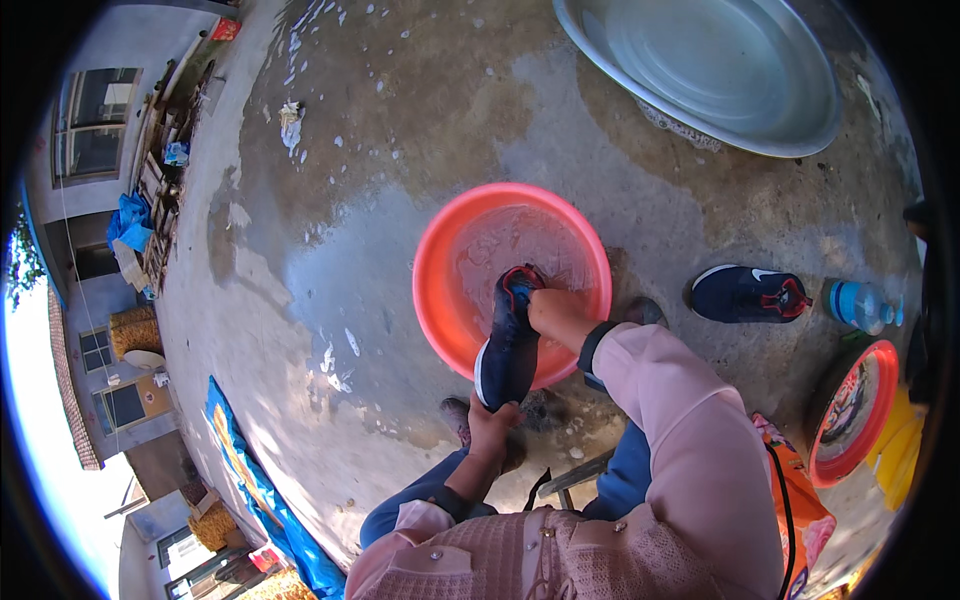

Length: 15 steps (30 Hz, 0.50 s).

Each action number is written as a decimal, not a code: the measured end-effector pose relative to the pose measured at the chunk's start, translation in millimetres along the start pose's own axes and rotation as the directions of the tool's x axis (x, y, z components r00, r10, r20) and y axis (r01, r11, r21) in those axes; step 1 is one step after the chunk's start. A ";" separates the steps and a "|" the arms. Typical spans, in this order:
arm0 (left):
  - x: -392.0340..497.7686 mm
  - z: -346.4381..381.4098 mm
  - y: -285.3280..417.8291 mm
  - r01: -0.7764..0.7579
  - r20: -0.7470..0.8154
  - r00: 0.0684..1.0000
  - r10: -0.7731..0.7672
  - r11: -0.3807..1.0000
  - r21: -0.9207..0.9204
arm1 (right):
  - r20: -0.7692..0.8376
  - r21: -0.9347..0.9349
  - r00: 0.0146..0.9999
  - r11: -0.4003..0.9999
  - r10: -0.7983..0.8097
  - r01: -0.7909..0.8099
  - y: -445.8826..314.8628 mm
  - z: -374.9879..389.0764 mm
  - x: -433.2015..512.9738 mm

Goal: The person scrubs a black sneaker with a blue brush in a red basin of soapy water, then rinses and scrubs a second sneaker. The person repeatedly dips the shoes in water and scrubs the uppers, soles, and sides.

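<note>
A dark navy sneaker (512, 337) with a white sole is held over a pink-red plastic basin (427, 319) of cloudy water. My left hand (491, 426) grips its lower end, near the basin's front rim. At the collar with red lining, my right hand (556, 311) reaches to the shoe's opening; its fingertips are hidden, so whether they hold a brush or cloth cannot be told. The matching sneaker (746, 294), with a white swoosh, lies on the wet concrete to the right.
A large metal tub (615, 67) of water stands at the upper right. Beside the second sneaker are a blue-labelled plastic bottle (862, 306) and a tilted red-rimmed basin (889, 390). An orange bag (799, 480) lies by my right side. A blue tarp (281, 517) stretches along the left.
</note>
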State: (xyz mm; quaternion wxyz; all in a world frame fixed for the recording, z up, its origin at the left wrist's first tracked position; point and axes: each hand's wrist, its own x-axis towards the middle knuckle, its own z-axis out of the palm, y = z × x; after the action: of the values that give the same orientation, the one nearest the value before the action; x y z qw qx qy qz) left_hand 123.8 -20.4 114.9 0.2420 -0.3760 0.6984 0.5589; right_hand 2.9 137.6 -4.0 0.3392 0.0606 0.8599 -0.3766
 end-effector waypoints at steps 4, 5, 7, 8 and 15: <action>0.5 0.4 4.0 -0.014 0.006 1.000 0.014 0.999 -0.048 | 0.065 0.011 0.994 0.996 -0.085 0.085 2.3 -0.5 -2.7; 0.9 -0.4 4.1 -0.005 0.008 1.000 0.006 0.998 -0.058 | 0.091 0.041 0.991 0.995 -0.097 0.093 3.6 -0.1 -9.8; 1.4 -0.7 1.9 0.012 0.016 1.000 -0.012 0.999 -0.046 | 0.090 0.031 0.986 0.990 -0.137 0.135 4.7 1.4 -28.7; 0.9 -0.8 0.1 0.013 0.020 1.000 -0.012 1.000 -0.026 | 0.092 0.022 0.990 0.994 -0.109 0.107 3.5 -1.0 -31.6; -1.2 2.6 -0.4 -0.003 0.030 1.000 0.004 1.000 -0.010 | 0.040 -0.154 0.999 0.988 -0.009 0.015 6.8 -10.4 7.7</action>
State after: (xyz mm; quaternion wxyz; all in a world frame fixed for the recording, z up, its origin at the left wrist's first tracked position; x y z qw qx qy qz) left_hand 124.6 -17.6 114.9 0.2497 -0.3674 0.6925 0.5684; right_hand -6.1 148.5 -7.9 0.3575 0.0216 0.8800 -0.3120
